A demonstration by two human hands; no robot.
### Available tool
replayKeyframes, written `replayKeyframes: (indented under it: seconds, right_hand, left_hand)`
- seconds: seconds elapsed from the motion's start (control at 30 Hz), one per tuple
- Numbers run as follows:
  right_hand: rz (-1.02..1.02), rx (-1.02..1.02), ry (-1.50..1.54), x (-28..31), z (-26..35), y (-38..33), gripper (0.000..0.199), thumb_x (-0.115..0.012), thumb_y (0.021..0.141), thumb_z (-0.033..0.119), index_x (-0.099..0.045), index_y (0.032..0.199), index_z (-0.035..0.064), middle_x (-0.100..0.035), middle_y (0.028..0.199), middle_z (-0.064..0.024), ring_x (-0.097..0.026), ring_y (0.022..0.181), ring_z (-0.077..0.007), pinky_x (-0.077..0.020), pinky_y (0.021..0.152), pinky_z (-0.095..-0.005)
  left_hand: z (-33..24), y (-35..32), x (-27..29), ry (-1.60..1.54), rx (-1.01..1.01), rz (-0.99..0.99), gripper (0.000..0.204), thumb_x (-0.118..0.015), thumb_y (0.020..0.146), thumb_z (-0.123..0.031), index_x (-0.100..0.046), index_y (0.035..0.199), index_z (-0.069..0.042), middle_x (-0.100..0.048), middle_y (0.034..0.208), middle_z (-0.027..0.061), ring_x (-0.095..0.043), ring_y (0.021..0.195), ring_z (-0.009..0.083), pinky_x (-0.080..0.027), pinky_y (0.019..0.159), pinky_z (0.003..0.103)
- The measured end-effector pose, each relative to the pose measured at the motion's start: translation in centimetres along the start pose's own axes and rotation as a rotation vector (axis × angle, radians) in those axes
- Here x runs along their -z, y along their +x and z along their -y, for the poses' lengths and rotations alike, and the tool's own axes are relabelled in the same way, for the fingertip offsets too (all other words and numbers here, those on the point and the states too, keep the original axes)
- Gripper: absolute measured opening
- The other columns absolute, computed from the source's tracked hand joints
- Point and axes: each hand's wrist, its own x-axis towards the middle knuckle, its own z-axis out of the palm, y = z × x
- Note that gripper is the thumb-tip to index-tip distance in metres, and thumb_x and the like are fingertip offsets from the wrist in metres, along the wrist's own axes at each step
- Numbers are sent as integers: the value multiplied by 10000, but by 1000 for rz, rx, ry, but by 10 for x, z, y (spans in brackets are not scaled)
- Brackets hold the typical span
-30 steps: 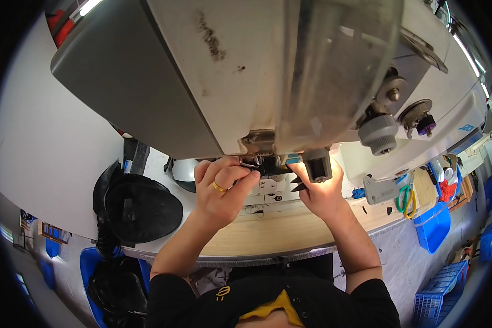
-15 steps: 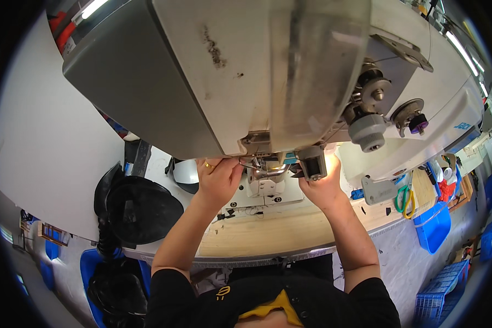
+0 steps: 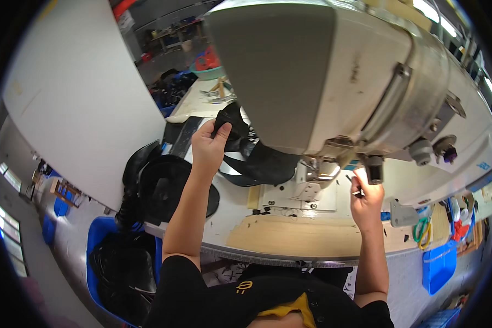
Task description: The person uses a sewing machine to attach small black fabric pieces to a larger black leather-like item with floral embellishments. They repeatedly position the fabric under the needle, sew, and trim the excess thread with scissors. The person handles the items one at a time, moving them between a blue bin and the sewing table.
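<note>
Your left hand (image 3: 208, 146) pinches a black piece (image 3: 235, 124), left of the sewing machine (image 3: 270, 76); your right hand's (image 3: 368, 195) fingers curl, contents unclear. Tugging sideways could snag the piece on the machine.

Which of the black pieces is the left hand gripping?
The black piece in the left hand, just left of the sewing machine. The others are out of hand: nearer pieces on the table, more in the blue bin.
</note>
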Motion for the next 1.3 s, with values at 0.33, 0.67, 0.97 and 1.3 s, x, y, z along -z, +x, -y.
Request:
replayKeyframes:
  seconds: [0.33, 0.67, 0.97, 1.3]
  right_hand:
    - [109, 65, 257, -21, 48, -20, 215, -559, 840, -134, -623, 1008, -17, -637, 959, -120, -553, 666, -120, -419, 526, -221]
    - [244, 274, 251, -44, 70, -31, 387, -608, 611, -127, -629, 977, -2, -638, 825, -127, -590, 640, -259, -467, 565, -323]
    - [332, 136, 278, -39, 43, -68, 372, -587, 652, -168, -609, 984, -1, -575, 704, -102, -554, 592, -233, -456, 550, -316]
    - [358, 58, 199, -55, 22, -111, 413, -643, 584, -66, -639, 983, 40, -601, 737, -91, -590, 634, -275, -468, 560, -371]
  left_hand:
    - [-15, -60, 80, -374, 424, -34, 194, -691, 892, -130, -648, 1011, 17, -685, 914, 53, -631, 809, 97, -509, 767, 246]
    - [-6, -69, 130, 341, 220, -192, 160, -659, 885, -140, -667, 935, 12, -675, 821, 51, -615, 728, 110, -485, 684, 255]
    - [49, -86, 228, 1370, 217, -647, 223, -653, 829, -194, -594, 999, -62, -632, 959, 129, -627, 918, 340, -489, 807, 414]
    - [27, -30, 96, 1180, -237, 97, 291, -649, 783, -52, -622, 1069, -96, -576, 1254, 109, -519, 1203, 287, -420, 906, 420]
